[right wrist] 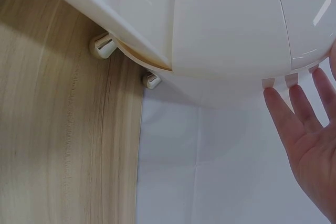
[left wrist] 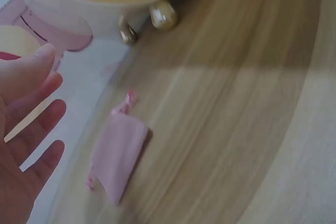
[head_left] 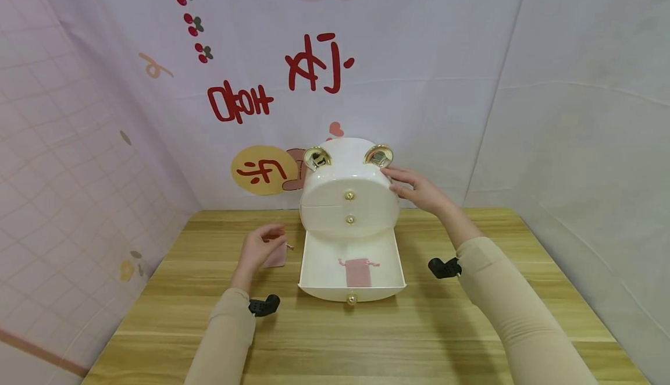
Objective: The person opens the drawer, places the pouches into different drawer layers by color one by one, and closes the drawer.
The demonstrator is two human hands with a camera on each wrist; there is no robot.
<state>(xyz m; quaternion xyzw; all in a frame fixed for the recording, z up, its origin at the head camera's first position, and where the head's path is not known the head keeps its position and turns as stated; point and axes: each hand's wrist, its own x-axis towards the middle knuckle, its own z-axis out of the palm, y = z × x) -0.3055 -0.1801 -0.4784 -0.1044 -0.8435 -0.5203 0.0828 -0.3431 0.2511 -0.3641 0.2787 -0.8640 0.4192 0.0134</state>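
Observation:
A white box (head_left: 319,219) with gold ears and gold knobs stands at the back of the table. Its bottom drawer (head_left: 319,268) is pulled out, and a pink drawstring pouch (head_left: 358,273) lies inside. On the table left of the box is another pink drawstring pouch (left wrist: 119,153). My left hand (head_left: 262,245) hovers above that pouch; the left wrist view shows its fingers spread, with nothing held. My right hand (head_left: 421,190) touches the box's upper right side with extended fingertips (right wrist: 281,103), below the right gold ear (head_left: 379,156).
The wooden table (head_left: 356,338) meets a hanging white cloth (head_left: 434,100) with red characters and cherry prints. Short gold feet (right wrist: 102,46) hold the box off the table. A black wrist device (head_left: 264,305) sits at the left cuff, another (head_left: 445,267) at the right.

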